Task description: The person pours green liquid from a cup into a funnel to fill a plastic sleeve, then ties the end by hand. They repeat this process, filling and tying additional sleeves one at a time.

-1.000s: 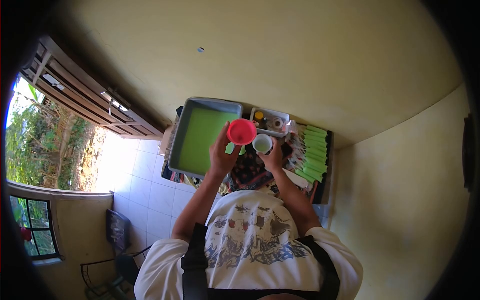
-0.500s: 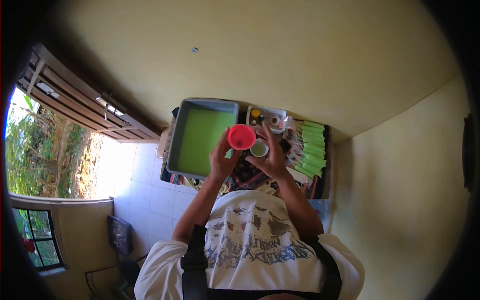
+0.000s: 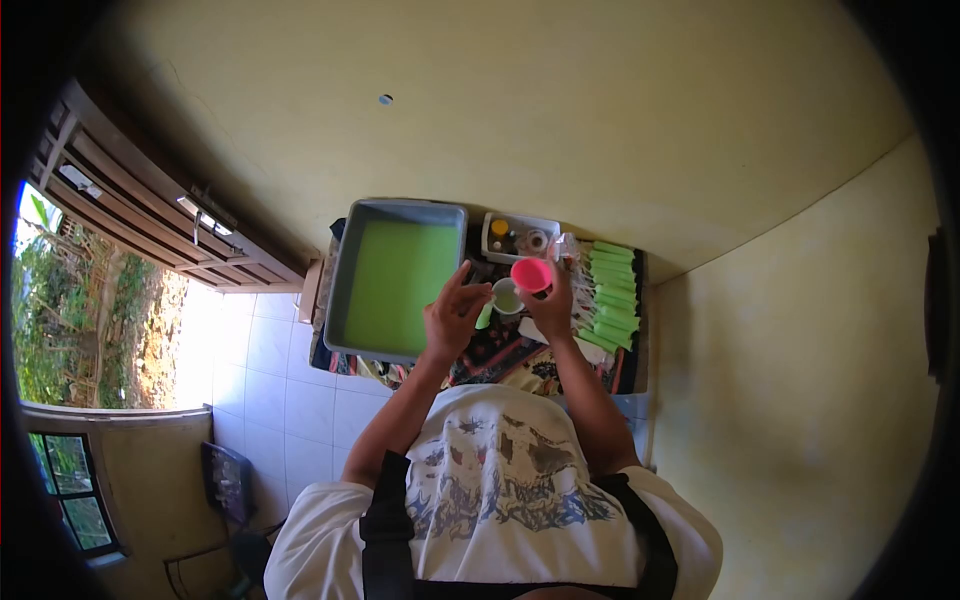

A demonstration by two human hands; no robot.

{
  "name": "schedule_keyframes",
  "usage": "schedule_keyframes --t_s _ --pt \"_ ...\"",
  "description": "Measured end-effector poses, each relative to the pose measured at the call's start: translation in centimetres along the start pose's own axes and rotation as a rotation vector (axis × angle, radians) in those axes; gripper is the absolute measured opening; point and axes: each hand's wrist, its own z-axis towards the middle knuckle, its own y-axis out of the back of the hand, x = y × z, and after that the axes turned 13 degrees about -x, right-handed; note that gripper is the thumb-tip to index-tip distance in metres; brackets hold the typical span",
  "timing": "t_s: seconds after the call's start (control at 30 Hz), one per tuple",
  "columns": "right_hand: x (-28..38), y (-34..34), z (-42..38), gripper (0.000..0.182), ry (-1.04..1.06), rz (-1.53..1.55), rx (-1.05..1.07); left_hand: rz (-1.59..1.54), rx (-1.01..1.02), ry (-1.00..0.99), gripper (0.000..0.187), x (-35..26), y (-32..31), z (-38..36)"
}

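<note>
My right hand [image 3: 550, 308] is closed around a pink funnel [image 3: 531, 274], its wide mouth facing up. To its left, my left hand [image 3: 455, 318] has its thumb and fingertips pinched together. Below those fingertips hangs a small plastic bag [image 3: 484, 316] with light green liquid in its lower part; its clear top is hard to make out. Between both hands stands a white cup [image 3: 508, 297] holding some green liquid. Left of my left hand is a large grey basin [image 3: 340, 290] with a broad pool of the same green liquid.
Filled green bags [image 3: 614, 295] lie in a row on the table's right side. A white tray [image 3: 520, 220] with a yellow-capped jar and other small items stands against the wall. Patterned cloth [image 3: 530, 372] covers the table. An open door [image 3: 190, 200] is at left.
The pink funnel has passed from my left hand to my right, moving rightward away from the bag. The small green bag now shows more clearly beneath my left fingers.
</note>
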Motion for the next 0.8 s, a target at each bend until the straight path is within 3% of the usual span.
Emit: schedule_keyframes --t_s 0.07,0.23,0.37,0.47,0.57,0.6,0.67,0.77,0.8 --pt "-2.4 -1.6 -1.5 0.094 0.049 0.002 0.039 -0.024 0.006 0.091 0.055 -1.4 0.5 0.2" --pt "-4.4 -4.4 -4.2 0.103 0.125 -0.078 0.046 -0.031 0.024 0.023 0.032 0.0 0.8 0.7" --pt "-1.5 -2.8 -4.7 0.085 0.272 -0.223 -0.049 -0.005 0.04 0.057 0.024 -0.9 1.0 1.2" --pt "4.8 0.7 -3.6 0.056 0.288 0.108 0.097 0.065 0.095 0.059 0.022 -2.3 0.9 1.5" --pt "9.5 2.4 -3.3 0.03 0.217 0.08 0.211 0.066 0.124 0.067 0.022 -2.8 0.0 1.1" --pt "10.1 2.4 -2.8 0.017 0.332 0.086 0.13 0.052 0.148 0.092 0.025 -2.7 -0.3 0.9" --pt "9.6 2.2 -2.2 0.015 0.31 0.118 0.119 0.028 0.187 0.139 0.031 -2.5 -0.9 0.6" --pt "10.3 2.6 -1.5 0.015 0.232 0.197 0.086 0.112 0.156 -0.11 0.045 -3.7 -1.3 1.0" --pt "10.6 3.1 -1.2 0.015 0.199 0.228 0.072 0.092 0.195 -0.09 0.05 -3.0 -1.4 0.7"
